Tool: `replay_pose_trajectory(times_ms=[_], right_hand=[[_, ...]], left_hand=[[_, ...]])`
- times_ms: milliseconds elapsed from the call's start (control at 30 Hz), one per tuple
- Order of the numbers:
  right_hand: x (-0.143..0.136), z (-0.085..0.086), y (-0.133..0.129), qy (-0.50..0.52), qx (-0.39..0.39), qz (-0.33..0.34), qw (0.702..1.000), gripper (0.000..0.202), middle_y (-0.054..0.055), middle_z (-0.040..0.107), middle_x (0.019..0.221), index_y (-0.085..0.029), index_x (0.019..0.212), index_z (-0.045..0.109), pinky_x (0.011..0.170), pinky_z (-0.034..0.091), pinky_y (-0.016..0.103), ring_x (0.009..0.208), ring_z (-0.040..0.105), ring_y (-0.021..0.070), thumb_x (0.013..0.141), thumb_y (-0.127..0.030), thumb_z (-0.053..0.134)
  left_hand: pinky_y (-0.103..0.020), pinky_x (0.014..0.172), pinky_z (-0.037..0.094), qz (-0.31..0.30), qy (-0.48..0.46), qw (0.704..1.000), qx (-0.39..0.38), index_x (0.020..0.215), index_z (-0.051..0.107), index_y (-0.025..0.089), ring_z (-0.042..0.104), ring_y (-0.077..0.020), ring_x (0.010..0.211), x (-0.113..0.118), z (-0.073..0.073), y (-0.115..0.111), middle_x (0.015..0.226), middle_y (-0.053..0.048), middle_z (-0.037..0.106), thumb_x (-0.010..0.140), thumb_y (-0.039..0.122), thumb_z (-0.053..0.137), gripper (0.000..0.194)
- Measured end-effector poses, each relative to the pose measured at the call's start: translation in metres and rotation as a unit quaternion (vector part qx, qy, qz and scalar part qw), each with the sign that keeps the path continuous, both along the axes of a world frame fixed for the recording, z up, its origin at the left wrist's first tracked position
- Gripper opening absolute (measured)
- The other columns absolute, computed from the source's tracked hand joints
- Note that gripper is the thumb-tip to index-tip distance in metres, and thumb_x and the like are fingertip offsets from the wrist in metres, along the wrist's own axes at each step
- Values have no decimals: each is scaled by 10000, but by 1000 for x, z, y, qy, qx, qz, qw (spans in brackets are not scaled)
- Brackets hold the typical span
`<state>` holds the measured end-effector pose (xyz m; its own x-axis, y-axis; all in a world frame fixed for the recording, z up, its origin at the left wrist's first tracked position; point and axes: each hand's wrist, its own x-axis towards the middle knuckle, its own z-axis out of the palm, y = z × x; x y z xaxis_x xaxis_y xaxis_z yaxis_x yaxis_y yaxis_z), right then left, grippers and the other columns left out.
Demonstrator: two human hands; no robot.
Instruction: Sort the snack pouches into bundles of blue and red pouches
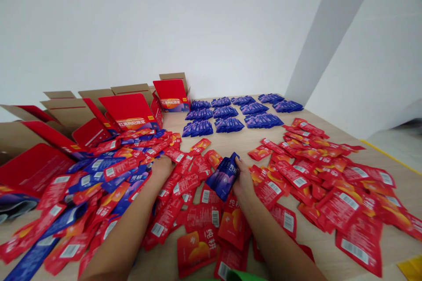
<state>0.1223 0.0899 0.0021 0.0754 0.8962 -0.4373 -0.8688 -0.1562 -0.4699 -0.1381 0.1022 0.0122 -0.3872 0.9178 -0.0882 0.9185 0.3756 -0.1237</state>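
My right hand (244, 181) grips a few blue pouches (223, 177) together, held over the red ones in the middle of the table. My left hand (162, 168) reaches to the edge of the mixed pile of red and blue pouches (121, 167) on the left. Its fingers are hidden, so what it touches there is unclear. Loose red pouches (198, 246) lie below and between my forearms, some with orange fruit pictures and others with white barcode labels facing up.
Open red cartons (132, 112) with brown flaps line the left back. Neat groups of overlapping blue pouches (231, 124) lie in rows at the back. A heap of red pouches (316, 171) covers the right side. A white wall (211, 26) stands behind the wooden table (227, 142).
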Motion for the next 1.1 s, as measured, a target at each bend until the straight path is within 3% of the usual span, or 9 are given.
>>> replay_pose_trajectory(times_ms=[167,367,600,733,867,1000,1100], right_hand=[[0,-6,2,-4,18,7,1000,182,-83,644,578,-208,720,613,546,518,215,495,589,93,603,-213,752],[-2,-7,1,-2,28,25,999,185,-71,659,597,-197,721,627,563,520,221,512,593,96,592,-223,758],[-3,-7,0,-15,24,24,999,199,-82,643,576,-204,708,616,550,508,213,506,588,93,577,-222,764],[-5,-4,-2,-13,41,35,998,187,-83,640,578,-207,703,615,552,509,210,508,587,91,589,-229,761],[-4,0,-4,-4,46,62,997,175,-68,657,594,-206,697,632,549,511,209,518,597,98,586,-217,767],[0,8,-8,-25,102,150,983,178,-17,703,666,-193,736,677,544,508,210,573,629,122,606,-274,768],[1,15,-14,-40,174,234,956,239,46,735,864,-179,826,703,683,525,242,802,671,178,633,-311,751]], left_hand=[[-350,765,474,4,14,1000,-2,1052,625,49,632,-307,994,-14,17,-5,1030,-228,670,783,107,393,360],[-337,712,479,23,26,999,16,976,654,101,639,-313,973,-27,40,-23,1026,-194,679,787,156,371,345],[-313,656,463,16,-90,984,153,808,622,203,656,-267,829,-46,63,-45,845,-86,705,750,322,430,233],[-313,702,474,-58,-215,939,261,764,587,207,637,-228,762,-42,73,-54,788,-48,686,732,385,448,228],[-333,781,478,-147,-328,888,287,815,639,212,633,-227,814,-15,84,-61,858,-45,701,736,459,521,285],[-334,838,470,-244,-423,847,210,801,677,205,634,-216,872,10,95,-63,896,-57,708,762,425,579,244],[-330,885,446,-356,-456,809,104,811,685,201,615,-201,946,27,104,-64,982,-67,687,806,345,572,184]])
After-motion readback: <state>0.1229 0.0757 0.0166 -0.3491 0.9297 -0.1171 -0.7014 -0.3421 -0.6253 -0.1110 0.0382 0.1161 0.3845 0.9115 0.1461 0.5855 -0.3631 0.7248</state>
